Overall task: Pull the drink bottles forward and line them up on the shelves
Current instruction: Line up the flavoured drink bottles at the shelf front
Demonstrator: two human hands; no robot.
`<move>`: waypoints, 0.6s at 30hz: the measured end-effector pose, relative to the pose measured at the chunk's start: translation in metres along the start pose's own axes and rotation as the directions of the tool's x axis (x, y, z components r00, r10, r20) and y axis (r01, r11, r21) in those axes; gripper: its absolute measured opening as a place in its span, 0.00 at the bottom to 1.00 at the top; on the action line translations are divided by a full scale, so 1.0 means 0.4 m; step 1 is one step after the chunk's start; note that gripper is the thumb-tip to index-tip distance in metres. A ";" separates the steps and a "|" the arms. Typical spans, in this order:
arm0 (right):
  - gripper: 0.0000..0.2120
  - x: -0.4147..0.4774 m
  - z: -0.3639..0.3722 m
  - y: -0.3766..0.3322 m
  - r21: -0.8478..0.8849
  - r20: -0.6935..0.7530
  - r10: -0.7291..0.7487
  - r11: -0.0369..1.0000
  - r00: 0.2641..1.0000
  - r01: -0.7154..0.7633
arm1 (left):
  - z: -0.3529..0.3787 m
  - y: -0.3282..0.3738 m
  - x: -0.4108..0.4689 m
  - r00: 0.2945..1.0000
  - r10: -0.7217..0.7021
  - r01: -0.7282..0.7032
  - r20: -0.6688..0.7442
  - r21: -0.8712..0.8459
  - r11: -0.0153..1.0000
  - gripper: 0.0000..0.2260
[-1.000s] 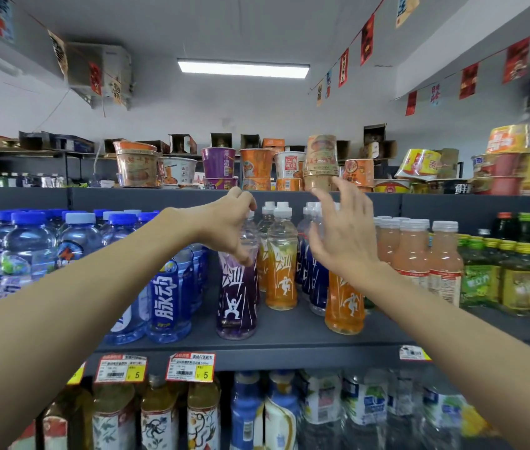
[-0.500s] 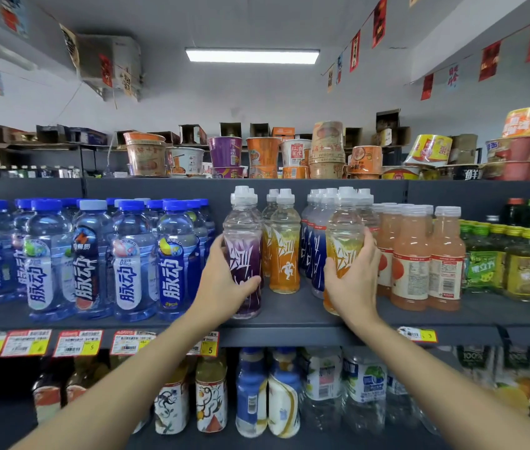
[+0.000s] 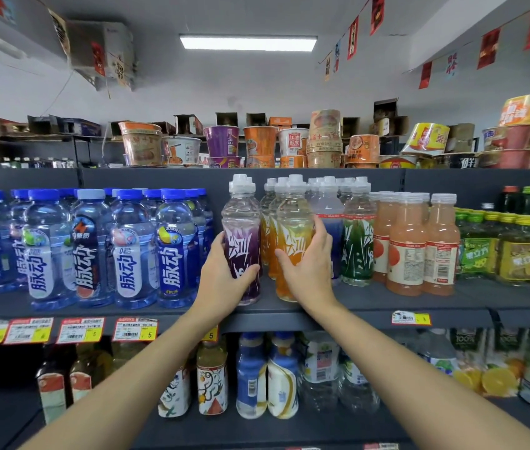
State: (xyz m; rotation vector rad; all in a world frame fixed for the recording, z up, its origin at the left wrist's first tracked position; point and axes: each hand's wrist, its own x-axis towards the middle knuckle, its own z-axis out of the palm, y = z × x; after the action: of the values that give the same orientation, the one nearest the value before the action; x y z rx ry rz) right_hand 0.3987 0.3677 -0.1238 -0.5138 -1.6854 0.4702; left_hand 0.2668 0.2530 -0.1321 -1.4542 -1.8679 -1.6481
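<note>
Left hand [image 3: 228, 274]: I'm gripping the clear plastic bottle of purple drink [image 3: 241, 222], fingers [image 3: 220, 241] wrapped round it, at the grey shelf [image 3: 371, 303] front.
Right hand [image 3: 309, 267]: I'm clasping the clear orange-drink bottle [image 3: 293, 222]; it's now sliding in beside the purple one.
Meaning: the front row is closing up.

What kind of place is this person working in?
Probably a small convenience store: rows of drink bottles fill the shelf, price tags line its front edge, and instant noodle cups are stacked on top.
</note>
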 end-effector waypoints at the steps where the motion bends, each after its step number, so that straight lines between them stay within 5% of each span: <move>1: 0.45 0.000 -0.006 0.004 0.003 0.022 0.007 1.000 1.000 -0.007 | -0.002 -0.001 -0.004 1.000 -0.005 0.005 0.005 0.000 1.000 0.37; 4: 0.48 -0.017 -0.031 0.033 -0.072 0.152 0.109 0.993 0.982 -0.099 | -0.005 -0.010 -0.022 0.999 -0.016 0.014 0.033 0.046 0.999 0.34; 9: 0.38 -0.037 -0.058 0.073 -0.150 0.416 0.158 0.983 0.896 -0.104 | -0.012 -0.016 -0.036 0.997 0.003 -0.008 0.079 0.068 0.998 0.29; 18: 0.47 -0.015 -0.101 0.095 -0.060 0.641 0.117 0.993 0.758 -0.102 | -0.041 -0.049 -0.037 0.957 -0.030 0.012 0.289 0.064 0.998 0.41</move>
State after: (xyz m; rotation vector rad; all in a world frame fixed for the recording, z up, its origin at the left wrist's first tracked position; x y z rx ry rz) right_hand 0.4421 0.3964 -0.1435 -0.4969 -2.3357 0.7810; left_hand 0.2517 0.2344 -0.1493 -1.7337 -2.0700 -1.4343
